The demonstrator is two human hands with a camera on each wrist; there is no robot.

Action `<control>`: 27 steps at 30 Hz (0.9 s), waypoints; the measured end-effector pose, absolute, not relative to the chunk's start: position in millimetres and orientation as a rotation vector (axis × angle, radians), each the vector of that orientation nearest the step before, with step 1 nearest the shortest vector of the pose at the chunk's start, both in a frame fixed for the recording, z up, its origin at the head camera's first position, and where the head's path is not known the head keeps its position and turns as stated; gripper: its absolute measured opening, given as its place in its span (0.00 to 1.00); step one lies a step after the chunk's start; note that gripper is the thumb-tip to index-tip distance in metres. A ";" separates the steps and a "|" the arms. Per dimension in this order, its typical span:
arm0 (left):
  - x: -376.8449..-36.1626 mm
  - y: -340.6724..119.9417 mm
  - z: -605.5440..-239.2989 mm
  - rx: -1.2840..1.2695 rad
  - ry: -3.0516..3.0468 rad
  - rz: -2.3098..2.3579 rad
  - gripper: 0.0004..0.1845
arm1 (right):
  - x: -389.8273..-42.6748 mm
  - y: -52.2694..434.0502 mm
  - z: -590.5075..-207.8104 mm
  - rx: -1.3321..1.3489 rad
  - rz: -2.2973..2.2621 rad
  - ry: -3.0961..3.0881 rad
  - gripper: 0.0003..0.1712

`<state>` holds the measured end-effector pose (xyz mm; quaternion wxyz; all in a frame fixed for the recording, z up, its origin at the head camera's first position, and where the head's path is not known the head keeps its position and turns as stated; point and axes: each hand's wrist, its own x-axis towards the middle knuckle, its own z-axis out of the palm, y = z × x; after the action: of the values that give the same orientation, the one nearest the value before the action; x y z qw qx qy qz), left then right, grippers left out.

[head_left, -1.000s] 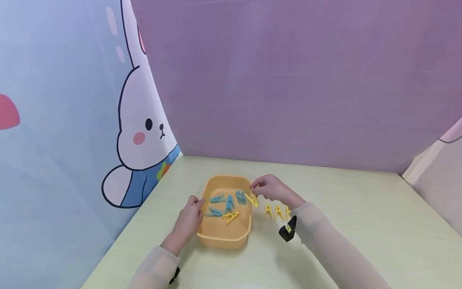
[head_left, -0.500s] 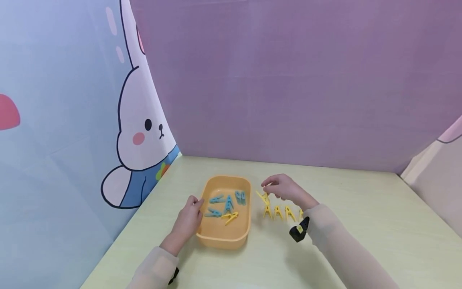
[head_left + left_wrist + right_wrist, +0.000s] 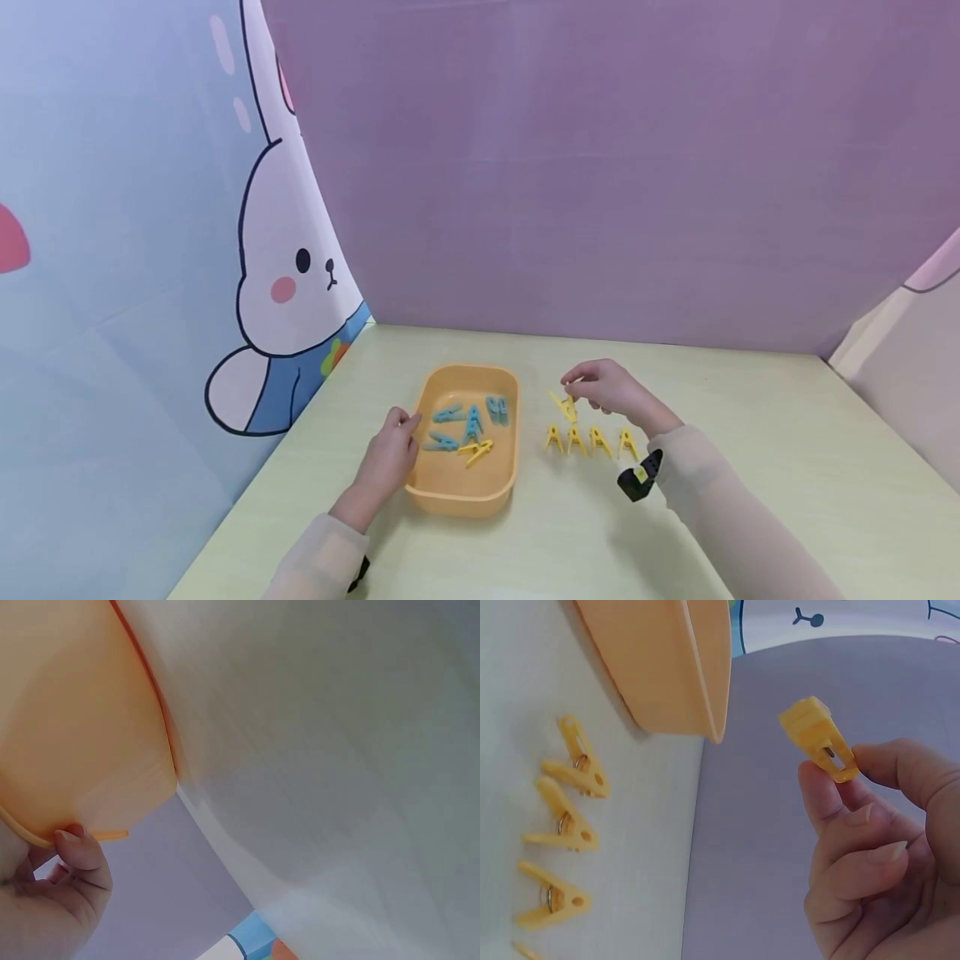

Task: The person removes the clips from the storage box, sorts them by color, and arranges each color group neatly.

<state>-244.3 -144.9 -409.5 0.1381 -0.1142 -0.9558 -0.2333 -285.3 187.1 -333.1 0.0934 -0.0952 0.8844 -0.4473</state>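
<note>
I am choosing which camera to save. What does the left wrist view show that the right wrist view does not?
Only left wrist: the left hand gripping the orange basin by its rim. Only right wrist: the right hand pinching one yellow clip, and other yellow clips in a row. Both: the basin's outside, the pale tabletop and the purple backdrop.

Pale green table, purple backdrop behind, cartoon rabbit on blue panel

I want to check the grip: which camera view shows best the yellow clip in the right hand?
The right wrist view: the held yellow clip appears large, pinched by the right hand. The head view shows it small, partly hidden; the left wrist view lacks it.
</note>
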 end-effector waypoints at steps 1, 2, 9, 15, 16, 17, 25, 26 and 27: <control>-244.4 -144.9 -409.7 -0.327 -2.766 -0.678 0.21 | -285.3 189.0 -333.4 -0.275 -1.325 2.627 0.14; -244.5 -144.9 -409.7 -0.325 -2.768 -0.681 0.21 | -285.3 190.7 -333.6 -0.268 -1.324 2.629 0.14; -245.2 -144.8 -411.4 -0.329 -2.758 -0.678 0.22 | -282.2 202.1 -332.9 -0.261 -1.325 2.641 0.16; -245.6 -144.7 -412.7 -0.346 -2.741 -0.665 0.21 | -279.6 212.4 -333.4 -0.221 -1.331 2.653 0.16; -245.7 -144.8 -412.9 -0.351 -2.737 -0.662 0.21 | -279.4 214.3 -333.8 -0.217 -1.332 2.656 0.16; -245.7 -144.9 -413.1 -0.355 -2.735 -0.659 0.21 | -279.0 216.1 -333.9 -0.214 -1.334 2.656 0.16; -245.7 -145.8 -413.7 -0.363 -2.737 -0.653 0.21 | -275.3 231.3 -335.8 -0.177 -1.339 2.663 0.17; -245.7 -145.7 -413.5 -0.363 -2.736 -0.653 0.21 | -274.8 233.2 -336.2 -0.172 -1.341 2.665 0.17; -245.7 -145.6 -413.3 -0.365 -2.732 -0.653 0.21 | -274.3 235.0 -336.4 -0.167 -1.343 2.667 0.17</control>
<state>-245.7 -145.6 -413.3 0.1537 -0.1274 -0.9530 -0.2277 -274.3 235.0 -336.4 0.0753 -0.0556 0.8892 -0.4478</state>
